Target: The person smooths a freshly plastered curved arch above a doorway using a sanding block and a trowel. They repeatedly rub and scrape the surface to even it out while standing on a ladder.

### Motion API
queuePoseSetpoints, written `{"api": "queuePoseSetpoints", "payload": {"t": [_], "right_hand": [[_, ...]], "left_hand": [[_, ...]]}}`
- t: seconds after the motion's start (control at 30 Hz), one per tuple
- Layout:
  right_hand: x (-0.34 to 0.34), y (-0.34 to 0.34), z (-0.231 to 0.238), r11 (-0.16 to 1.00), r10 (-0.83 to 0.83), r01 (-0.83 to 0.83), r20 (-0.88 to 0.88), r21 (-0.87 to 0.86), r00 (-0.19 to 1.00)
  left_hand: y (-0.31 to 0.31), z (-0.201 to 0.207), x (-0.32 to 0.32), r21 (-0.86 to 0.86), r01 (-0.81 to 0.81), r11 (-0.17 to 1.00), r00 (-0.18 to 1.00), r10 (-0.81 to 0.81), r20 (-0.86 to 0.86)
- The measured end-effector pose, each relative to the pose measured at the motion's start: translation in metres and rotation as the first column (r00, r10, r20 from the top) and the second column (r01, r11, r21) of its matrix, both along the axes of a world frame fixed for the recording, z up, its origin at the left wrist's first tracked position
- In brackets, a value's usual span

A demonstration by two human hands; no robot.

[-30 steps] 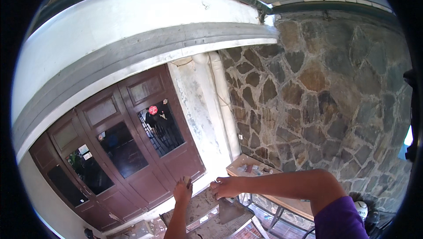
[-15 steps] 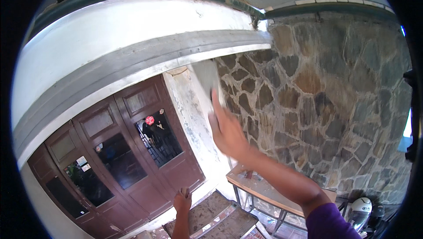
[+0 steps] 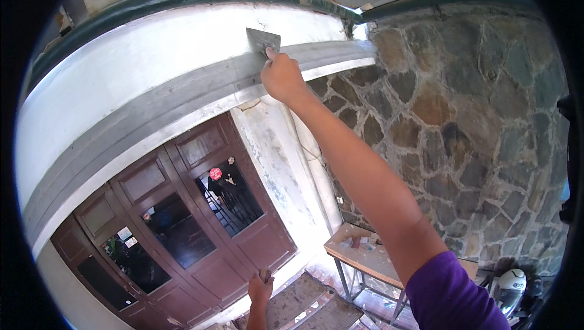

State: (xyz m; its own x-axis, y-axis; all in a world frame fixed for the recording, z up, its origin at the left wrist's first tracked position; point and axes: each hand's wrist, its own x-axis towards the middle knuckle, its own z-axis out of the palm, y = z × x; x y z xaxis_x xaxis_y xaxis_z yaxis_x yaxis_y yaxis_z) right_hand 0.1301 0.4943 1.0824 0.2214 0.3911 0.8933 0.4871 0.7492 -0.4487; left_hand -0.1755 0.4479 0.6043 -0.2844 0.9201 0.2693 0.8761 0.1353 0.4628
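Note:
My right hand [image 3: 283, 76] is closed around the handle of a putty knife [image 3: 263, 39] with a broad, flat metal blade. Its blade lies at the white upper wall band [image 3: 182, 33], just above the grey ledge [image 3: 201, 83], close to a small rough patch. My fingers and thumb hide the handle. Low in the view, my left hand [image 3: 260, 287] is closed with its fingers curled; whatever it may hold is too small to make out. It hovers in front of the brown door's lower edge, apart from the wall.
Brown panelled doors [image 3: 176, 178] with glass panes stand below the ledge. A stone wall [image 3: 450, 135] rises on the right. Beneath my right arm is a wooden-topped table [image 3: 359, 248] with metal legs. A worn plank platform [image 3: 298, 299] and a white helmet [image 3: 511, 290] sit lower down.
My right hand has risen, carrying the putty knife from beside the pillar up to the white wall band. My left hand stays closed, shifted slightly right and down as the view tilts.

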Motion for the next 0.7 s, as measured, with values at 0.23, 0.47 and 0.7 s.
{"api": "queuePoseSetpoints", "payload": {"t": [0.23, 0.47, 0.7], "right_hand": [[0.010, 0.026, -0.001, 0.991, -0.090, 0.082, 0.076, 0.108, 0.993], [0.013, 0.039, -0.005, 0.977, -0.099, 0.097, 0.004, 0.191, 0.995], [0.023, 0.033, 0.003, 0.990, -0.130, 0.128, 0.027, 0.059, 0.991]], "left_hand": [[0.003, -0.007, -0.004, -0.009, 0.035, 0.999, 0.999, -0.036, -0.037], [0.000, -0.003, -0.002, -0.071, 0.010, 0.997, 1.000, -0.011, -0.013], [0.000, -0.001, -0.001, -0.041, 0.017, 0.999, 1.000, -0.018, -0.017]]}}
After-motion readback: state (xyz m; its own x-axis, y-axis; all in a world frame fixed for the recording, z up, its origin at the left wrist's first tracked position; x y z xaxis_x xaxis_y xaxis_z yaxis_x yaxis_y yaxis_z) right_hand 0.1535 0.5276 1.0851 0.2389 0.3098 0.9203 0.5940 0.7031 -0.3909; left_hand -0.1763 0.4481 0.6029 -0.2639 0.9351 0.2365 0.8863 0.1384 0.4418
